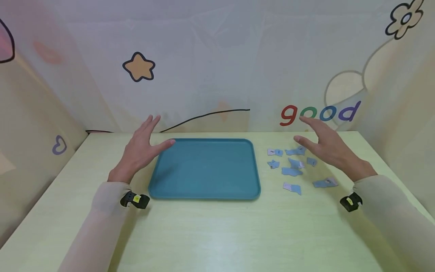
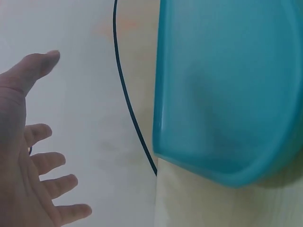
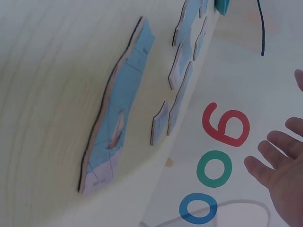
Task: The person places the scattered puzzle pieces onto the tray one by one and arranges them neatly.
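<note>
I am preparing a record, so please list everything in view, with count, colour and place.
Table: one, pale, foreground.
Tray: one, blue, on the table.
Flat pieces: about eight, light blue and lilac, right of tray.
Backdrop: one, whitish, behind the table.
Star: one, orange, backdrop left.
Word "good": one, multicoloured, backdrop right.
Flower: one, cream, upper right.
Heart: one, purple, left side.
Curved line: one, black, behind tray.
Other prints: several, mixed, backdrop.
Sleeves: two, pale, forearms.
Wrist devices: two, black-yellow, at cuffs.
Left hand: one, bare, near tray.
Right hand: one, bare, near pieces.
</note>
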The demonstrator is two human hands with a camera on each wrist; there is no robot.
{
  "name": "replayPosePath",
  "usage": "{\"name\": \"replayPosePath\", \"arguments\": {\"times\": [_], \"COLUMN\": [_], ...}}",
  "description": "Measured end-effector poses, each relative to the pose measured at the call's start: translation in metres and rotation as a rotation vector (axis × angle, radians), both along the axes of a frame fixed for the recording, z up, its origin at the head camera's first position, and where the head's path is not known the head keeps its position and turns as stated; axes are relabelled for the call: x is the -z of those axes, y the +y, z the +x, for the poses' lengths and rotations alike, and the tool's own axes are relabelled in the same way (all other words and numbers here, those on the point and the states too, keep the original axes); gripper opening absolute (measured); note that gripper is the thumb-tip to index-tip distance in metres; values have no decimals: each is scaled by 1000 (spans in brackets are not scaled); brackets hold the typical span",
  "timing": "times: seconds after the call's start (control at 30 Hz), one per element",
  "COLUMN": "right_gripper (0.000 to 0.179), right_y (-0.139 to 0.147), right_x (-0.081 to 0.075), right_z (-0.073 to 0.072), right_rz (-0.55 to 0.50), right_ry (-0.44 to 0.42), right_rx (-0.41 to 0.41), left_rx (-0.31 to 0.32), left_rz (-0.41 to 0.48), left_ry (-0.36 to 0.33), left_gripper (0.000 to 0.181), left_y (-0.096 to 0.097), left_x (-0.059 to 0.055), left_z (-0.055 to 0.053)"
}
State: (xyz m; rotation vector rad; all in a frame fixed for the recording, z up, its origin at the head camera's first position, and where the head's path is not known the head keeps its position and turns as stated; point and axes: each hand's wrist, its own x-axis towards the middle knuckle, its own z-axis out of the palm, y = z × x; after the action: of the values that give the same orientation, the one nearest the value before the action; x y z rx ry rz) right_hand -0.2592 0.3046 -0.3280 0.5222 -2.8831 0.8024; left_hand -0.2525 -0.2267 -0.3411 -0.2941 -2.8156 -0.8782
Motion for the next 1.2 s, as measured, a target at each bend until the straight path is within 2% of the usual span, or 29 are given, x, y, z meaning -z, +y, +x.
{"name": "replayPosePath", "arguments": {"times": [0.23, 0.37, 0.8, 1.07, 1.2], "right_gripper": [77, 75, 69, 64, 61], "right_y": [-1, -2, -11, -17, -21], "right_x": [5, 4, 8, 7, 9], "right_z": [-2, -3, -11, -16, -17], "right_rz": [-21, -34, -57, -78, -89], "right_ry": [-4, -1, -8, -26, -43], "right_rx": [4, 17, 12, 9, 3], "left_rx": [38, 42, 15, 31, 23], "left_rz": [77, 114, 276, 456, 497], "left_ry": [-62, -73, -138, -166, -176], "left_gripper": [96, 93, 87, 80, 78], "left_y": [-5, -8, -12, -20, -23], "left_x": [8, 12, 24, 33, 39], "left_z": [-2, -2, -3, -5, -5]}}
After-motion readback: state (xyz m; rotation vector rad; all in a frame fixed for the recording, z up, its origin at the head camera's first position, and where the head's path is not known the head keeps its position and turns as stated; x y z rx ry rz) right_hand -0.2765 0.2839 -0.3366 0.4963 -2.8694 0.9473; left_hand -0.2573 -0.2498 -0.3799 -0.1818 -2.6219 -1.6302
